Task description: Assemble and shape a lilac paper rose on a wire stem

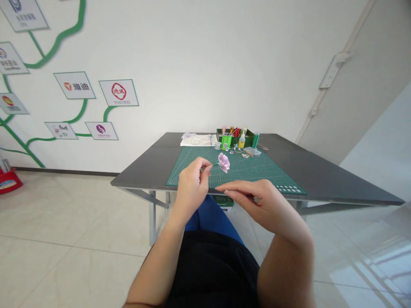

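Note:
Over the near half of the green cutting mat [257, 169], my left hand [195, 179] pinches the thin green stem of a pale purple artificial flower [224, 163]. The bloom points to the right, clear of the fingertips. My right hand [257, 197] is lower and to the right, close to the table's front edge. Its thumb and forefinger are pressed together, pointing left. Whatever lies between those fingertips, if anything, is too small to make out. The right hand and the flower are apart.
White papers [197, 140] lie at the mat's back left. Behind the mat stand a green box [247, 140] of supplies, a bright green can [226, 141] and a glue bottle [242, 140]. White-handled scissors [245, 156] lie beside a clear plastic case [252, 151]. The dark table [144, 164] meets the wall.

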`<action>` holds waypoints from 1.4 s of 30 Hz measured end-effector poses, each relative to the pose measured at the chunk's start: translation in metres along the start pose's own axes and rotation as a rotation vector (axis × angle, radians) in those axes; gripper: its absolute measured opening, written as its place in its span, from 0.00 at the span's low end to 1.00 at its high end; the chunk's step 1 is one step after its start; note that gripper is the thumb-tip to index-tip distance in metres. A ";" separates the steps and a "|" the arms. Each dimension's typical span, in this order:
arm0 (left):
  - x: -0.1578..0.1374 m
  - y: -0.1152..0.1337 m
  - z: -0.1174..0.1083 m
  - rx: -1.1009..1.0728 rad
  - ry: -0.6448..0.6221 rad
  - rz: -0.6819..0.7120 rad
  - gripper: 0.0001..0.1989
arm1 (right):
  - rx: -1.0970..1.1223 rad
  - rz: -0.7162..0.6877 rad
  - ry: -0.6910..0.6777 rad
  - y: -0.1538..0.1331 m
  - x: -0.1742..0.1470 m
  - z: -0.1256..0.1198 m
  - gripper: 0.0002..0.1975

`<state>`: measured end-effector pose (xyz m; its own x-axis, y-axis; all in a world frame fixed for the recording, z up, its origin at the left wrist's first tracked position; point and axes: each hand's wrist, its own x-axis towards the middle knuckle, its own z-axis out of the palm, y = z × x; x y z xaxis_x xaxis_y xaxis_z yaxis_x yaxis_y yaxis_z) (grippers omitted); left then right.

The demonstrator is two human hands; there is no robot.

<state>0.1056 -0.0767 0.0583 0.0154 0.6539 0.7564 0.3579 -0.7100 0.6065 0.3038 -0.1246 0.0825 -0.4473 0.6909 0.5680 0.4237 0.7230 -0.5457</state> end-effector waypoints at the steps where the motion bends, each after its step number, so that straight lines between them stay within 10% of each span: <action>1: 0.000 0.000 0.000 0.015 -0.006 0.002 0.08 | -0.020 -0.023 -0.039 -0.001 0.004 -0.004 0.14; 10: 0.001 -0.001 0.000 -0.014 -0.032 0.006 0.08 | -0.039 -0.138 -0.288 -0.011 0.025 -0.043 0.14; 21: 0.003 0.010 0.001 0.050 -0.159 0.083 0.07 | 0.015 -0.152 -0.243 0.001 0.072 -0.075 0.17; 42: 0.016 -0.005 0.017 -0.449 0.007 -0.116 0.08 | 0.325 0.116 -0.387 0.096 0.064 -0.019 0.22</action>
<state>0.1197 -0.0582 0.0629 -0.0075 0.7353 0.6777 -0.0834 -0.6758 0.7323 0.3307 -0.0112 0.0785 -0.6966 0.6699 0.2567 0.2483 0.5608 -0.7899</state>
